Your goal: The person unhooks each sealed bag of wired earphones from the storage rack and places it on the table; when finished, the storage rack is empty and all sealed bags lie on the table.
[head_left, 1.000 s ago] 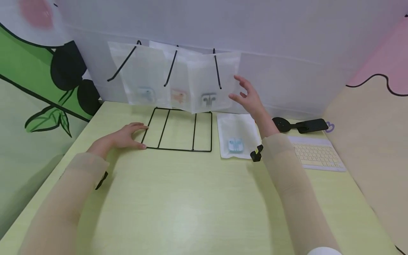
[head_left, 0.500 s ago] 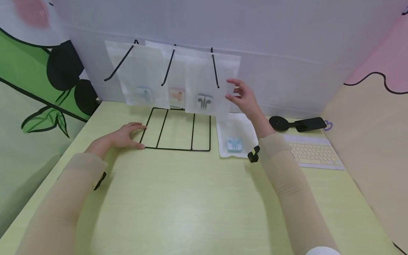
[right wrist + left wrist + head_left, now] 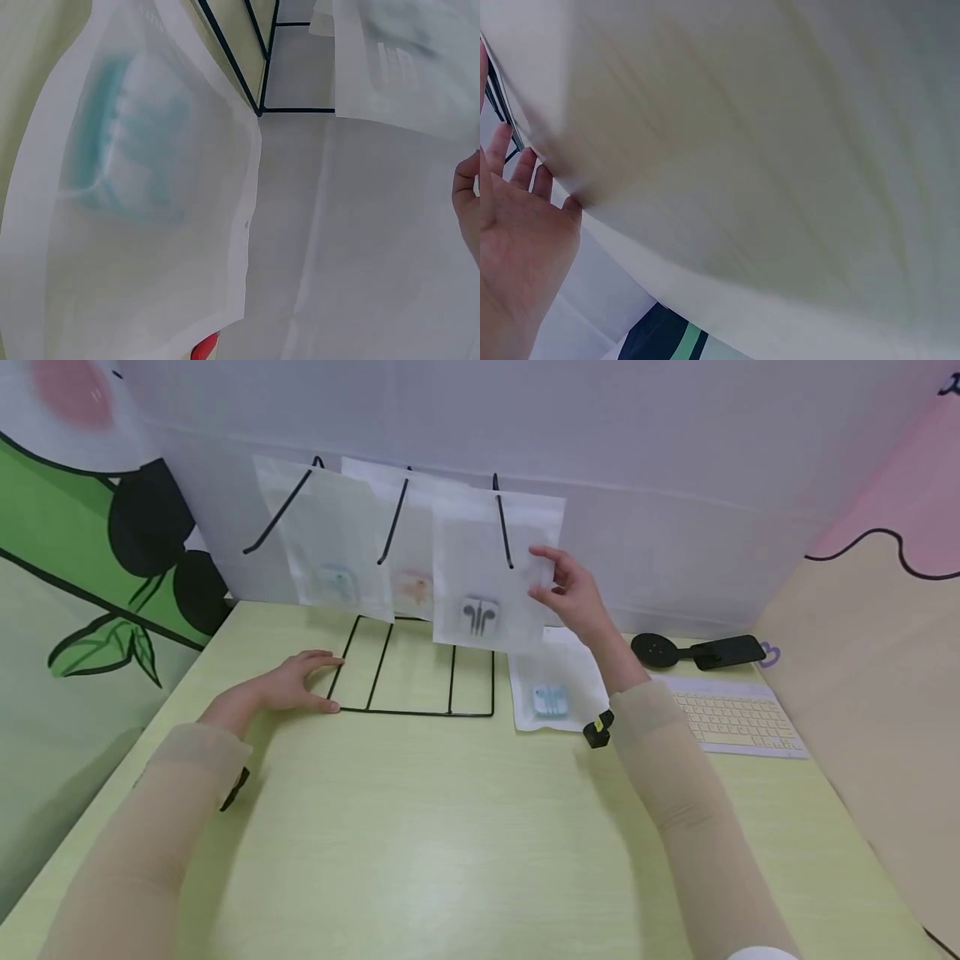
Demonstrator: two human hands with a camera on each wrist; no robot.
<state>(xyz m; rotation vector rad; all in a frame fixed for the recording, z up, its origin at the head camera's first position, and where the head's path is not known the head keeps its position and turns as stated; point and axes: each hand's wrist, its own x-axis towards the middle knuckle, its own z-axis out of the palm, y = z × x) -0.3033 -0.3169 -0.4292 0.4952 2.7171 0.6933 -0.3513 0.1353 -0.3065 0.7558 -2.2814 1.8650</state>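
Shows three pouches [image 3: 330, 527] already hung at upper centre, a fourth pouch [image 3: 558, 670] lying unhung at centre right, apparently the remaining work, the left hand [image 3: 287, 683] relaxed against the wire rack [image 3: 416, 713] at centre, and the right hand [image 3: 576, 597], grip impossible to tell, at the edge of the rightmost hung pouch [image 3: 480, 564].

I'd call this a booth arranged like a small shop display: translucent pouches [image 3: 468, 556], one showing earphones [image 3: 480, 616], hang on a black wire rack [image 3: 412, 713] at the desk's [image 3: 450, 843] far edge, a plain sheet [image 3: 660, 452] behind, cartoon panels [image 3: 75, 718] flanking both side edges; the keyboard [image 3: 738, 722] by the right edge hints at an office
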